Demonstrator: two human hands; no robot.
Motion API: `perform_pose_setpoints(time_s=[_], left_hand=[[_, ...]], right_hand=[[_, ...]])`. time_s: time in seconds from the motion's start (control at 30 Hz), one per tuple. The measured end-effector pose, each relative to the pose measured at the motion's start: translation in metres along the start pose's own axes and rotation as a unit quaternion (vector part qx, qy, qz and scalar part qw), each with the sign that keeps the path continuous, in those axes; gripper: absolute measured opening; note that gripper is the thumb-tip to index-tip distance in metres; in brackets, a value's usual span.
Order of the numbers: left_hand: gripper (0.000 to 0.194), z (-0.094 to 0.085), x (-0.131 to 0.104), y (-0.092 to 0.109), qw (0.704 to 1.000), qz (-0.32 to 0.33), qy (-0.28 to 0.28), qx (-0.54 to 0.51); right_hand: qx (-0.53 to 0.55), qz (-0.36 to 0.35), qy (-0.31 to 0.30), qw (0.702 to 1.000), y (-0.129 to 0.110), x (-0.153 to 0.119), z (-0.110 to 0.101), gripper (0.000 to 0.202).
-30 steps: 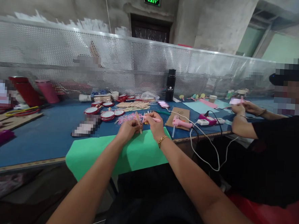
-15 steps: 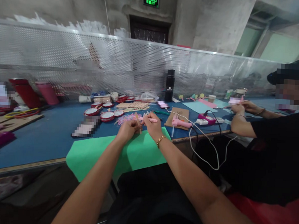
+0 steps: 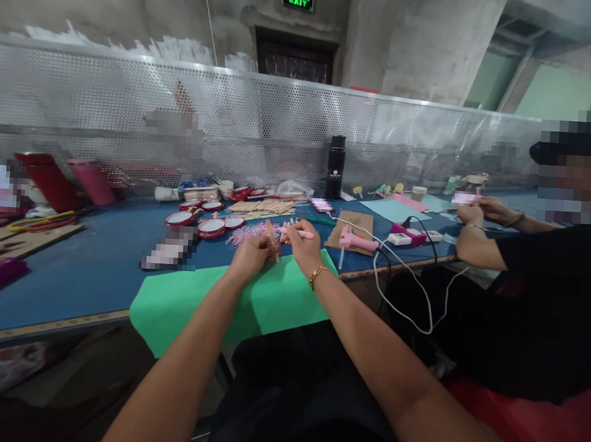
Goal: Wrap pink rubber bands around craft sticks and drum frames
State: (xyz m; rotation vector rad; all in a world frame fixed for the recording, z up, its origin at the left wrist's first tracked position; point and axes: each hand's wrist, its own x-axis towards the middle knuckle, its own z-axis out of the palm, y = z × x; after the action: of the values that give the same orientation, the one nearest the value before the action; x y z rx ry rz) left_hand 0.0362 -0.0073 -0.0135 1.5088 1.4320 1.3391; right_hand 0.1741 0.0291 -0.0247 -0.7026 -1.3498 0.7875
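My left hand (image 3: 249,257) pinches a flat wooden craft stick (image 3: 269,231), held upright and slightly tilted. A slim pink pen (image 3: 305,235) is in the closed fingers of my right hand (image 3: 306,249), its front end pointing left toward the stick. Whether the pen touches the stick I cannot tell. Both hands are above a green sheet (image 3: 185,301) that hangs over the table's front edge. Just beyond them lies a heap of pink and purple shredded strips (image 3: 242,234), partly hidden by my fingers.
Small red-rimmed drums (image 3: 211,228) and a phone (image 3: 169,249) lie to the left. Behind are wooden sticks (image 3: 256,207) and a black bottle (image 3: 335,167). A pink glue gun (image 3: 359,241), cables and a power strip (image 3: 415,235) lie right, near a co-worker (image 3: 546,290).
My right hand and the pen have shifted very slightly, and the stick's top leans a little more left. Both grips stay the same.
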Motion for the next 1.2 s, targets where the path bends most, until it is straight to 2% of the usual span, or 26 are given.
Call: perform_pose_setpoints(time_s=[0.13, 0.37, 0.6, 0.87, 1.03, 1.2], left_hand=[[0.031, 0.0, 0.002, -0.002, 1.0, -0.008, 0.005, -0.007], [0.034, 0.0, 0.003, -0.007, 1.0, 0.012, -0.005, -0.002], [0.034, 0.001, 0.002, -0.003, 1.0, -0.01, -0.001, -0.022], [0.035, 0.002, 0.002, -0.005, 1.0, 0.001, -0.002, -0.03], [0.033, 0.0, 0.002, -0.005, 1.0, 0.004, 0.003, 0.0], [0.031, 0.001, 0.002, -0.004, 1.0, -0.01, -0.004, -0.025]], right_hand=[[0.011, -0.004, -0.006, 1.0, 0.0, -0.001, 0.0, 0.021], [0.002, -0.009, -0.042, 0.999, -0.009, -0.003, 0.0, 0.02], [-0.019, -0.019, -0.002, 1.0, -0.003, -0.001, 0.0, 0.022], [0.001, -0.009, -0.037, 0.999, -0.005, -0.002, 0.001, 0.019], [0.0, -0.007, 0.009, 1.0, 0.0, -0.001, 0.001, 0.021], [0.004, -0.006, -0.026, 1.0, -0.003, -0.002, 0.002, 0.018]])
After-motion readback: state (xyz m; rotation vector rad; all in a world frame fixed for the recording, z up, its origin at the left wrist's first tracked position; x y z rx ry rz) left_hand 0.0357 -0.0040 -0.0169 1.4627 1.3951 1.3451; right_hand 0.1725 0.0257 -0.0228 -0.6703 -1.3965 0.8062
